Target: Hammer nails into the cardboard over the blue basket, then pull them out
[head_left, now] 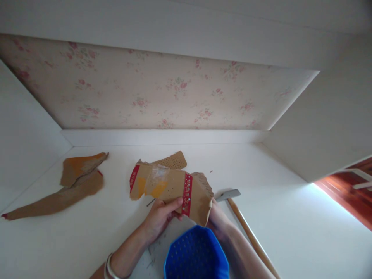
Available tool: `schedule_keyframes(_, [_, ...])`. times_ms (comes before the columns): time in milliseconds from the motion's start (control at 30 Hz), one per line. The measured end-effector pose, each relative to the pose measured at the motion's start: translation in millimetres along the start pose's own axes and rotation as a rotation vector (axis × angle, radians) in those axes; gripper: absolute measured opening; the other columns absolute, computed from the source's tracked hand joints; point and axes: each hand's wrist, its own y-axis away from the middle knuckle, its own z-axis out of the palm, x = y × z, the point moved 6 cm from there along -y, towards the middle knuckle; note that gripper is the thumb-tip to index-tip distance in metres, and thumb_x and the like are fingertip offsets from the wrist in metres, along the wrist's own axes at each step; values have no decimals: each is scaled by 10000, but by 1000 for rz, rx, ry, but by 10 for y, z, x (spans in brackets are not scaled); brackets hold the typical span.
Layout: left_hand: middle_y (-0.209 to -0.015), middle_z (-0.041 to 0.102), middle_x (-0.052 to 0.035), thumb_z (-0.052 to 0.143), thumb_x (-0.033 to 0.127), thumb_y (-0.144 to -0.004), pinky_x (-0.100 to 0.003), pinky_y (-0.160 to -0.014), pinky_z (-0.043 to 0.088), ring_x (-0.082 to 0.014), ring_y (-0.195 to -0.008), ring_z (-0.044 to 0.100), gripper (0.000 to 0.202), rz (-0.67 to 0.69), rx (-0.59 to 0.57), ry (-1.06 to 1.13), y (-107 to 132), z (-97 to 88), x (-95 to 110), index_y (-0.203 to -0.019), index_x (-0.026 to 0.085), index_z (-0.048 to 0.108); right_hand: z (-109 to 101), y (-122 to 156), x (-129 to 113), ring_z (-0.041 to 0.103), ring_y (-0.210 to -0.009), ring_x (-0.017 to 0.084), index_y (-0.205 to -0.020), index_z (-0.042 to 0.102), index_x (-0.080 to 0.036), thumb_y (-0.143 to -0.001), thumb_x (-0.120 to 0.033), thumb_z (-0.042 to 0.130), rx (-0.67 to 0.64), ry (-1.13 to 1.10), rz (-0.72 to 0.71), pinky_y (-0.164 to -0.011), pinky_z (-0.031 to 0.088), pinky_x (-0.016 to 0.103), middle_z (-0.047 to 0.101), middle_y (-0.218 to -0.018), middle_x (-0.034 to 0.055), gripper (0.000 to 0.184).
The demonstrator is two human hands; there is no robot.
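Cardboard gripped by left hand hides most of right hand.

hammer, blue basket, torn cardboard scraps

In the middle of the picture, the left hand held a torn brown card full of little holes, with its fingers curled over the bottom edge. The right hand touched the card's right end, and its fingers were hidden behind it. A blue basket sat at the bottom middle. A hammer lay just right of the hands on the white tabletop. More torn card pieces lay at the left.
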Motion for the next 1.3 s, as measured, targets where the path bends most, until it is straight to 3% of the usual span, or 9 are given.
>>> schedule_keyframes(267, [-815,782,-96,928,349,-627,-229,-551,515,-139,-614,656,328,0,-4,54,-4,5,15,-826,117,810,-70,-19,-2,739,-1053,325,-1105,725,-262,-776,-238,828,-10,9,-25,-833,625,473,793,-1107,81,346])
schedule_keyframes(433, [-995,795,-125,933,357,-621,-241,-601,542,-199,-759,729,407,0,54,-4,2,-34,-11,-945,142,814,-86,-14,-5,761,-990,305,-1248,658,-275,-744,-223,858,16,10,-38,-824,634,447,791,-1124,72,545])
schedule_keyframes(633, [-955,803,-123,900,396,-674,-229,-582,530,-207,-747,744,382,7,23,-102,12,-31,-60,-953,150,817,-118,-20,-12,771,-949,328,-1219,672,-271,-677,-228,911,45,-2,-45,-814,637,446,808,-1066,63,594])
schedule_keyframes(767, [-950,802,-124,905,387,-666,-243,-595,536,-206,-733,740,382,26,37,-86,15,-20,-49,-945,141,817,-129,-15,-12,773,-944,295,-1199,659,-260,-704,-219,897,55,-13,-49,-839,626,445,814,-1037,47,550])
schedule_keyframes(1000, [-956,802,-120,919,325,-644,-387,-880,577,-268,-869,755,362,71,47,115,12,98,56,-928,124,817,-16,-7,-36,757,-1009,301,-1226,663,-261,-649,-180,928,28,-18,-41,-878,611,439,797,-1097,69,640])
schedule_keyframes(1133, [-970,800,-127,921,324,-638,-362,-837,584,-248,-828,755,383,18,55,99,7,76,1,-945,122,815,-30,-18,-8,768,-963,291,-1188,686,-252,-674,-177,904,44,-22,-49,-864,614,433,798,-1091,69,563])
schedule_keyframes(1300, [-966,801,-127,940,320,-600,-300,-719,581,-224,-786,745,401,30,106,-25,-6,-23,-51,-926,124,813,-119,10,21,777,-889,278,-1074,731,-226,-720,-160,857,111,0,-68,-824,618,419,820,-946,58,381])
